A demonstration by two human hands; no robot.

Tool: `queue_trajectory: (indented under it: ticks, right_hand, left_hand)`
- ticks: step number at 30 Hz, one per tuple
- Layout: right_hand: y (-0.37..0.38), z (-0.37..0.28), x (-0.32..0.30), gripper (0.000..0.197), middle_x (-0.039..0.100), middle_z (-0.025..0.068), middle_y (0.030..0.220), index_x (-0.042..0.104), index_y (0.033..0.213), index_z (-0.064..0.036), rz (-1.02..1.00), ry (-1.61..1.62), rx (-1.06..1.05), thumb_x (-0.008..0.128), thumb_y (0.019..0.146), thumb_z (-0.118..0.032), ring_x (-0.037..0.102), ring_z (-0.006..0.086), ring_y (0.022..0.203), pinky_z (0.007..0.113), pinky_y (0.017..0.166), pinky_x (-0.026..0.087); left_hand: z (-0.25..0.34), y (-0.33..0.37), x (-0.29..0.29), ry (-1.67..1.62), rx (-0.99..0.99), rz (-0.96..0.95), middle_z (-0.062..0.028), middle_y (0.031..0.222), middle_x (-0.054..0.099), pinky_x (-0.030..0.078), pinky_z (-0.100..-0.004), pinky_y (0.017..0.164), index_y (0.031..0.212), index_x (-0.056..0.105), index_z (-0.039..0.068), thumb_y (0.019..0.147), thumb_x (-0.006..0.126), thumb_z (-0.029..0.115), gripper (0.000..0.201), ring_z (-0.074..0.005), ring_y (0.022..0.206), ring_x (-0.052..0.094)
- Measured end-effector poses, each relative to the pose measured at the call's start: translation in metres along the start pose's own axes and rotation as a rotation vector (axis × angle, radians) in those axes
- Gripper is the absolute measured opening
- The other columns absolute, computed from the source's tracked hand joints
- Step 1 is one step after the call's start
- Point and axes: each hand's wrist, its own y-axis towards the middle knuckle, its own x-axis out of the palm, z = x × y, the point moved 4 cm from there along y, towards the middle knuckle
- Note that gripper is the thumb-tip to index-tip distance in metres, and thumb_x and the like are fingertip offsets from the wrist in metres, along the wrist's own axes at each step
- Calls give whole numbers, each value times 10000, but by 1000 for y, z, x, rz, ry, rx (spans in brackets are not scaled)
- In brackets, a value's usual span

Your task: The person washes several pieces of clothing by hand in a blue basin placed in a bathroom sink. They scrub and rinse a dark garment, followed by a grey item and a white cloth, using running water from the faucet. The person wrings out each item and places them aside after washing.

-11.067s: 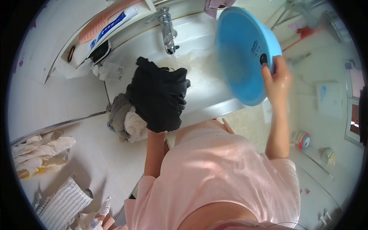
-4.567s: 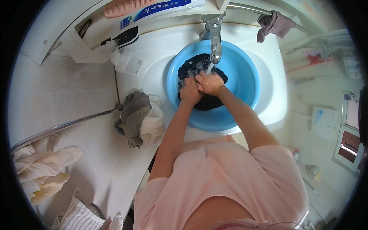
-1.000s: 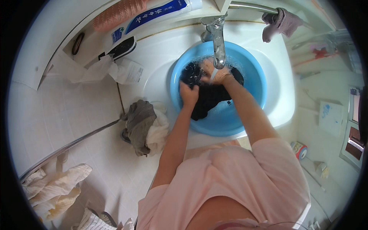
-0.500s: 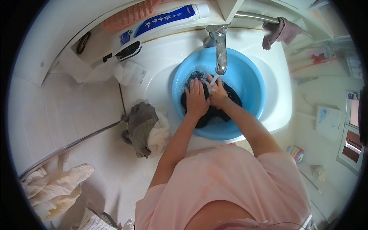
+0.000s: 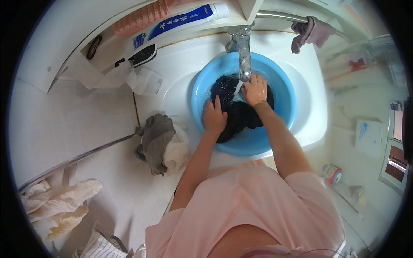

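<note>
A blue plastic basin (image 5: 285, 107) stands in the white sink, with a wet black cloth (image 5: 241, 115) bunched in water inside it. Water runs from the chrome tap (image 5: 244, 56) onto the cloth. My left hand (image 5: 215, 118) grips the cloth's left side, with one or two fingers stretched and the others curled into the fabric. Close to the tap's spout, my right hand (image 5: 256, 91) holds the cloth's upper right part, its fingertips partly hidden. What kind of garment the cloth is cannot be made out.
A grey and cream cloth bundle (image 5: 159, 144) hangs left of the sink (image 5: 312, 124). Above are a toothpaste tube (image 5: 185, 20), a pink comb-like item (image 5: 144, 18) and a black-and-white brush-like item (image 5: 144, 56). A mauve cloth (image 5: 313, 34) hangs on a rail at upper right.
My hands have moved apart: the left toward me and slightly left, the right away and to the right. The black cloth is more spread between them, with the water still running.
</note>
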Motion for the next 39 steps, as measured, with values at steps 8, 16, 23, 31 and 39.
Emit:
queue_trajectory:
  ticks: [8,16,23,31,39]
  right_hand:
    - [2,-28,24,449,293,101,1463,536,1282,-229,-171,-86,-404,557,835,-249,217,342,1372,615,1029,265]
    - [-6,-20,53,487,331,80,1465,457,1341,-55,-86,-13,-558,491,873,-187,318,268,1347,562,1099,182]
    - [3,-35,66,498,320,91,1482,471,1334,-155,-159,-313,-474,523,856,-283,299,278,1365,483,1115,208]
    - [-7,-39,60,486,334,95,1457,457,1348,-239,-103,-381,-517,536,873,-305,342,255,1318,472,1089,241]
    - [-24,-37,34,386,642,149,990,502,1257,-124,-144,-25,-65,473,872,-119,622,280,977,433,752,521]
  left_hand:
    - [4,7,12,138,92,-105,-279,1310,389,338,-471,1009,1272,440,-87,762,664,307,682,-398,1211,403]
    - [-3,5,8,-163,-12,-19,-231,1143,483,450,-488,865,1089,445,8,665,754,301,601,-419,1037,513]
    - [-12,23,17,-179,-135,-98,-231,1125,518,489,-499,789,1103,427,45,693,733,334,588,-426,950,584]
    - [-18,28,27,-172,-91,-106,-243,1142,540,485,-488,825,1156,424,28,711,718,338,617,-423,970,586]
    - [-12,16,12,-297,-115,37,-218,1223,458,463,-444,889,1261,398,36,664,769,303,752,-397,1097,510]
